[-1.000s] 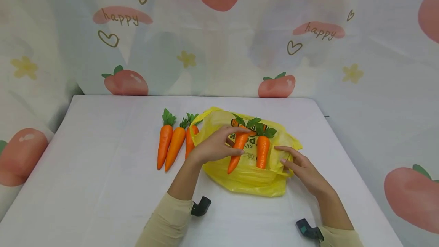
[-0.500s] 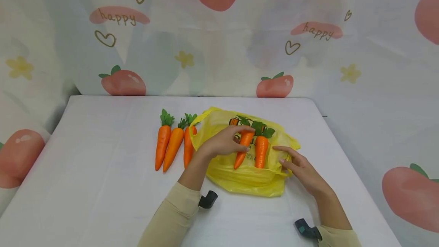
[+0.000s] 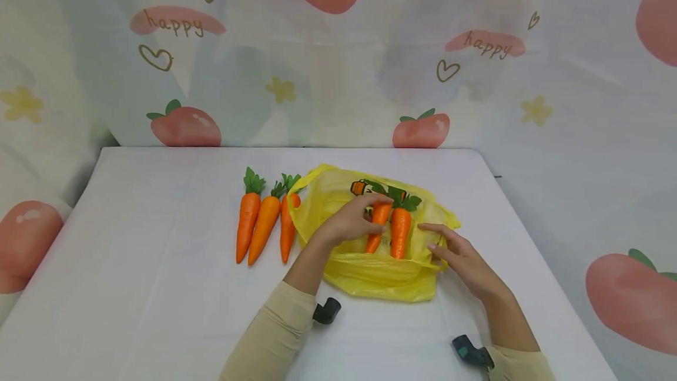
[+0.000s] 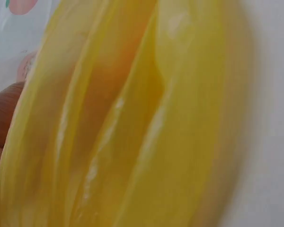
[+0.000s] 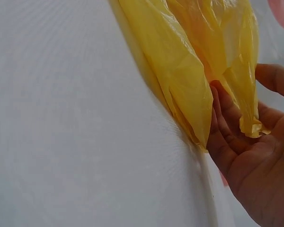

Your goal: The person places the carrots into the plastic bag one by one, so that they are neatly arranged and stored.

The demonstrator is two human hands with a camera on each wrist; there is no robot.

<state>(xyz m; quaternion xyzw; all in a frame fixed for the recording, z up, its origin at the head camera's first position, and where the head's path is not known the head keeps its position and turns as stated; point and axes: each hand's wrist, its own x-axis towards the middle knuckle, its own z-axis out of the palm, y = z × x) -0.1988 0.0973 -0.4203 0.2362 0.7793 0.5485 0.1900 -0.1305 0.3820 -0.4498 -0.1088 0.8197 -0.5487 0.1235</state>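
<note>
The left hand (image 3: 346, 223) grips a toy carrot (image 3: 376, 225) lying lengthwise, tip toward the person, on the yellow bag (image 3: 370, 275), whose edge the relaxed right hand (image 3: 455, 254) touches.

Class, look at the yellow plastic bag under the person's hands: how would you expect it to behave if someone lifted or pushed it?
The yellow plastic bag is thin and crumpled in folds, so it would probably flop and sag rather than hold shape. Its glossy film looks slippery, so a push would likely bunch it or slide it on the table. The right hand touches its loose edge, which bends easily.
</note>
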